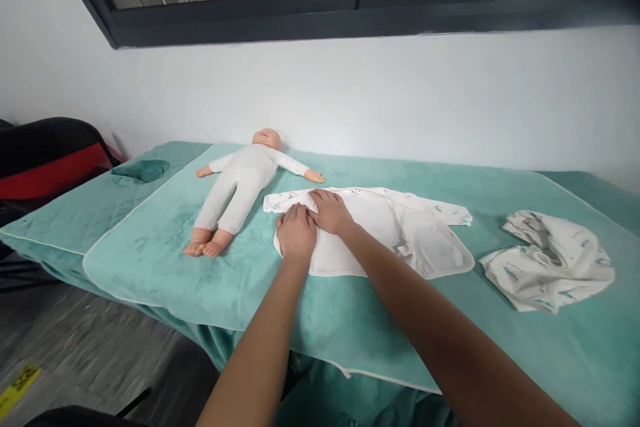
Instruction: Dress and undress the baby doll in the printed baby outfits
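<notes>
A white baby shirt (367, 230) with small printed figures on its sleeves lies spread out on a teal bed cover (200, 290). My left hand (296, 230) rests palm down on the shirt's left part, just below one sleeve, its fingers pointing away from me. Touching it, my right hand (330, 210) lies on the cloth near the collar with its fingers reaching to the left. Neither hand visibly holds anything; both palms are hidden. To the left, a baby doll (245, 180) in a white bodysuit lies on its back, one arm stretched toward the shirt.
A crumpled white printed cloth (547, 263) lies on the cover at the right. At the far left stands a black and red chair (55, 160). Behind the bed is a white wall (350, 97) below a dark window frame (250, 23).
</notes>
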### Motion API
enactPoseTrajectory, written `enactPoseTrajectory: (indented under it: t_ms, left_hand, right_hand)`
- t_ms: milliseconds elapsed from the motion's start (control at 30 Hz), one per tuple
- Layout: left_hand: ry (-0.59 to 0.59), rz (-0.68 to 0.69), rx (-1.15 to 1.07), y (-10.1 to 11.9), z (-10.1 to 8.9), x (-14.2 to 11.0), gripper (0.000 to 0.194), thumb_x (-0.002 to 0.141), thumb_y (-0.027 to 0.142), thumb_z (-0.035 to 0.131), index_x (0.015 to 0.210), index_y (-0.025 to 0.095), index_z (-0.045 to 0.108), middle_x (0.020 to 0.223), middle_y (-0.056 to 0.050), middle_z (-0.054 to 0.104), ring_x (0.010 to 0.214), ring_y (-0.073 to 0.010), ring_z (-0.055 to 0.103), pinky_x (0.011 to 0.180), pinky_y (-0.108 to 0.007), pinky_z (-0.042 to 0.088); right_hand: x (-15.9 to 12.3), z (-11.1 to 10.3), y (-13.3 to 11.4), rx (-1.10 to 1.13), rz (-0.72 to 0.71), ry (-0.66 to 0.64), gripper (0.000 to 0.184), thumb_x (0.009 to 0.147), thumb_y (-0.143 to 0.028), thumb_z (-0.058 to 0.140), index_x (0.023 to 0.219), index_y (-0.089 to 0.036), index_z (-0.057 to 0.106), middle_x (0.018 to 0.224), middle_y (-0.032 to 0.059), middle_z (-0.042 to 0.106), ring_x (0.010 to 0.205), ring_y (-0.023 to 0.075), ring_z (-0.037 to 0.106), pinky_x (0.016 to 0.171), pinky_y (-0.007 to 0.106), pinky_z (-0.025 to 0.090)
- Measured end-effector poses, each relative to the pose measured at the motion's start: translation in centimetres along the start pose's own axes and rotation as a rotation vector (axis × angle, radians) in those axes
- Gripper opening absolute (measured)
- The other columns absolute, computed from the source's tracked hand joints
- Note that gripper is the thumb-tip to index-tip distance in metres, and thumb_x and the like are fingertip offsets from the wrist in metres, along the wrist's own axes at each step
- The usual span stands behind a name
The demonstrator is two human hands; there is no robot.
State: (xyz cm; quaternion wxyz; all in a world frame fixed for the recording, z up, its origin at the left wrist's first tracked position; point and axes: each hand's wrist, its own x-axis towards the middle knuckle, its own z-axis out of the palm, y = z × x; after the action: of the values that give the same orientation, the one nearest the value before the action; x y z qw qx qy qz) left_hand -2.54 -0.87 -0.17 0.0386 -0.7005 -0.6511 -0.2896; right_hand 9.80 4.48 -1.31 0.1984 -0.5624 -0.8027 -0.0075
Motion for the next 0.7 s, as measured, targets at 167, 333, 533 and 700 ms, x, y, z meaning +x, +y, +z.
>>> enactPoseTrajectory:
  t_ms: [167,333,533,700]
  left_hand:
    - [-0.055,0.053,0.047,0.0,0.0,-0.7,0.04,0.098,0.023,0.036,0.129,0.017,0.062,0.144,-0.011,0.057,0.137,-0.0243,0.049,0.116,-0.05,0.031]
    - [-0.139,0.087,0.125,0.1,-0.3,-2.9,0.053,0.102,0.034,0.029,0.146,0.012,0.048,0.159,-0.014,0.036,0.148,-0.0292,0.032,0.122,-0.058,0.018]
    - [-0.198,0.102,0.147,0.1,-1.5,-5.0,0.055,0.101,0.04,0.032,0.15,0.018,0.044,0.162,-0.011,0.031,0.15,-0.0327,0.027,0.123,-0.059,0.018]
    - [-0.185,0.148,0.168,0.0,-2.3,-6.2,0.053,0.101,0.039,0.034,0.149,0.018,0.046,0.161,-0.011,0.034,0.149,-0.0333,0.029,0.122,-0.056,0.022]
  right_hand:
    - [0.8,0.3,0.0,0.004,0.092,0.014,0.044,0.104,-0.035,0.027,0.139,-0.022,0.049,0.148,0.0109,0.05,0.134,0.0236,0.046,0.109,0.042,0.035]
    - [1.5,0.4,-0.2,0.007,0.141,0.009,0.041,0.103,-0.027,0.023,0.134,-0.021,0.05,0.144,0.011,0.054,0.133,0.021,0.048,0.109,0.041,0.037]
    - [1.7,0.0,0.7,-0.006,0.07,-0.059,0.044,0.103,-0.032,0.024,0.138,-0.02,0.049,0.158,0.0113,0.04,0.149,0.0252,0.029,0.115,0.055,0.027]
    - [1.4,-1.3,3.7,-0.015,-0.095,-0.148,0.05,0.103,-0.042,0.029,0.146,-0.024,0.046,0.161,0.0072,0.036,0.148,0.0214,0.032,0.117,0.046,0.028]
